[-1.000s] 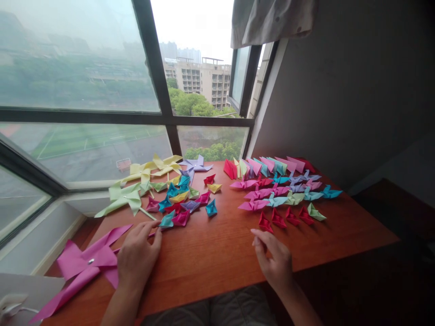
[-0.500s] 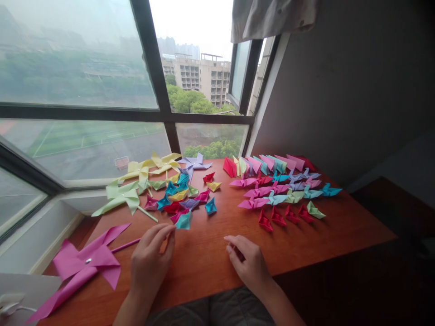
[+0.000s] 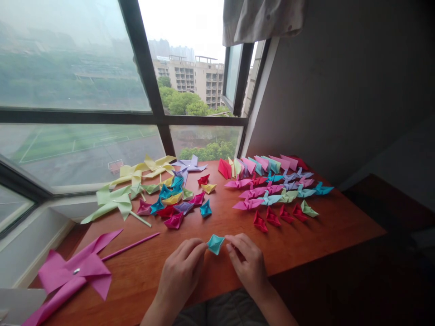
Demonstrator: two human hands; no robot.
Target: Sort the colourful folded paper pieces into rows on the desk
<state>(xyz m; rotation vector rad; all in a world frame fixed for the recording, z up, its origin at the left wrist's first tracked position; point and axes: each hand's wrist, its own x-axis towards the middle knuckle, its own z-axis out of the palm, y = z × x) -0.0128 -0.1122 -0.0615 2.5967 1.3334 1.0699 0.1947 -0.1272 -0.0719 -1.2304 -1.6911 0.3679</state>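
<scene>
Pinched at one tip by the L hand (image 3: pixel 179 272), the light-teal folded paper boat (image 3: pixel 215 245) sits btwn both hands, near the reddish-brown wooden table (image 3: pixel 316 244). R hand (image 3: pixel 248 263) has its fingertips at the opposite tip; from my end I can't tell if they grip. Tip-holding prob. spares the folds. Four red folded paper boats (image 3: pixel 273 217) line up, prob. grouped by colour. Fingers hide the boat's ends; contact w/ the table's unclear. The magenta paper pinwheel (image 3: pixel 68 274) is cut off, bottom L.
</scene>
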